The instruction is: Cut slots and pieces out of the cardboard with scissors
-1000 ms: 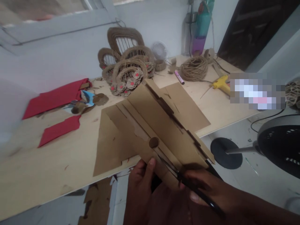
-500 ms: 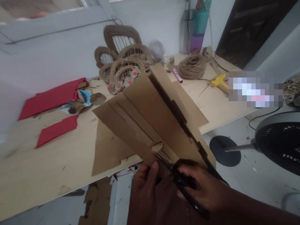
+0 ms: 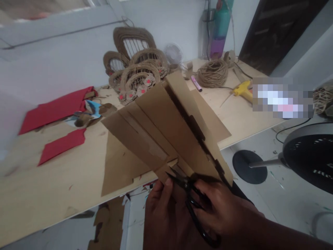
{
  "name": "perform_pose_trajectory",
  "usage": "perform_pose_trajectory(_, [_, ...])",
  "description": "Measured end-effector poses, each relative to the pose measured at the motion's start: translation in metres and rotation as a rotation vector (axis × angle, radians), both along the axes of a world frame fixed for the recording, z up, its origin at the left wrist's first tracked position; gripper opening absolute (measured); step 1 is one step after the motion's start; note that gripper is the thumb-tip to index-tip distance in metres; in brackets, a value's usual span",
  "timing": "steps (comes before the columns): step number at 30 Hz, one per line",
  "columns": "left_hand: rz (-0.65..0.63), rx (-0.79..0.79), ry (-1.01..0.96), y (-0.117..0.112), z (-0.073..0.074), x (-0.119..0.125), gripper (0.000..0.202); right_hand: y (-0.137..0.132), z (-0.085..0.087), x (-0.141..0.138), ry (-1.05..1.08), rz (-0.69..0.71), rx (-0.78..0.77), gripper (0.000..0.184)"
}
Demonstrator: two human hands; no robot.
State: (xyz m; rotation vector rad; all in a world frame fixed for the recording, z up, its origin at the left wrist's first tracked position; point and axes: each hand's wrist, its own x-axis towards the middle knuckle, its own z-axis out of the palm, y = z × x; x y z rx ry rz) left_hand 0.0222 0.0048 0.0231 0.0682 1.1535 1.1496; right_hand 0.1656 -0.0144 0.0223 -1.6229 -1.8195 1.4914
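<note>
The right hand (image 3: 220,203) grips parted, black-handled metal scissors (image 3: 186,184) whose tip could nick the left hand (image 3: 160,199), pinching folded brown cardboard (image 3: 161,114) just beside it, if the cardboard slips.

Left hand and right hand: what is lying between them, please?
The head view shows scissors, held by the right hand, with parted blades at the cardboard that the left hand holds.

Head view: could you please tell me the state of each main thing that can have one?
Scissors: blades parted
Cardboard: creased, partly folded up
Left hand: gripping the cardboard
Right hand: gripping the scissors
Twine: coiled
Pink marker: lying down
Yellow glue gun: lying down
Teal-and-purple bottle: upright
Small fan: upright, running or not unclear
</note>
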Motion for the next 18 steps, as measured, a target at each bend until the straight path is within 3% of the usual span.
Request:
perform_pose_trajectory(11, [0.106,-0.086,-0.024,-0.0033,-0.0078,0.0002,0.023,-0.0051,0.0033,-0.0027,-0.078,-0.001,0.024,0.020])
perform_pose_trajectory(18, [0.029,-0.058,0.076,-0.0062,-0.0098,-0.0013,0.023,-0.0042,0.0053,-0.0042,-0.180,0.036,0.131,0.013])
